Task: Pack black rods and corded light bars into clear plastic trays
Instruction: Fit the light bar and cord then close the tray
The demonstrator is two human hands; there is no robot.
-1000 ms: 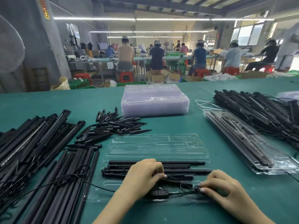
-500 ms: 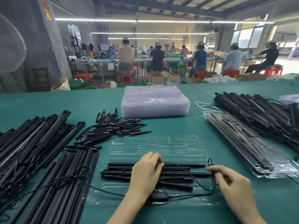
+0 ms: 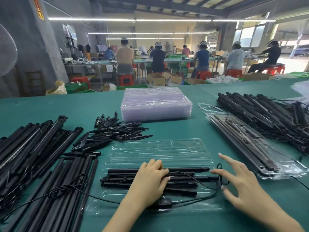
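- The open clear tray (image 3: 160, 153) is lying at the near centre of the green table (image 3: 83, 108), and it is already carrying a load: several black rods (image 3: 184, 169) are sitting lengthwise in its near half
- The left hand (image 3: 150, 180) is pressing down across those rods, fingers curled over them, pinning them in place
- The right hand (image 3: 240, 188) is hovering just right of the tray's end, fingers spread and grasping nothing, with the cord loop (image 3: 219, 174) just beside its fingertips
- The cord is trailing loose over the rods and the inline controller (image 3: 164, 202) is lying at the tray's near edge, so tucking the cable looks like the step in hand
- The far half of this tray is sitting unfilled, likely the lid waiting to be folded over
- To the right, one closed tray (image 3: 250, 144) is lying packed, so at least one unit is looking done
- Plenty is left: a stack of empty trays (image 3: 156, 104) is waiting far centre, a heap of corded light bars (image 3: 267, 114) is piled far right
- More long bars (image 3: 33, 144) are lying at the left and short black spikes (image 3: 113, 133) are scattered left of centre, so I am judging the job far from finished
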